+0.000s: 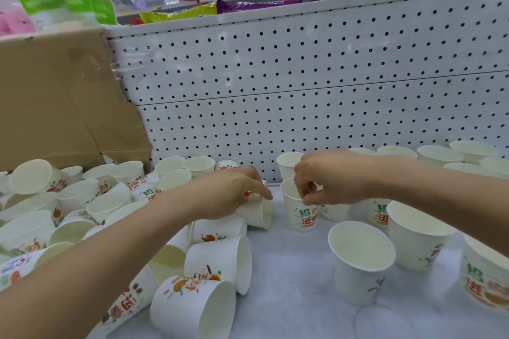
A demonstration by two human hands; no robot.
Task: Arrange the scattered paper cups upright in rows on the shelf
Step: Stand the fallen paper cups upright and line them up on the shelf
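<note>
The right hand (333, 177) pinched the near rim of an upright cup (301, 215) just below its fingertips, thumb outside the wall and fingers dipped inside the mouth. The left hand (228, 192) lay curled over a tipped cup (260, 215) on its side directly under the fingers, mouth facing the right hand; it appeared to grasp the cup's wall from above. The two cups sat near each other on the shelf (289, 270) between the hands.

Behind and outward from the left hand lay the scattered cups (82, 201), heaped on their sides and overlapping. Beyond and outward from the right hand stood the upright rows (438, 155) along the pegboard (303, 77), with more standing cups toward the person.

These cups looked like thin paper: very light, easily crushed at mid-wall and likely to skid or topple at a nudge. The rolled rim is probably the stiffest place to pinch; a loose wrap near the base should also serve, with gentle pressure and care not to brush neighbouring cups.
</note>
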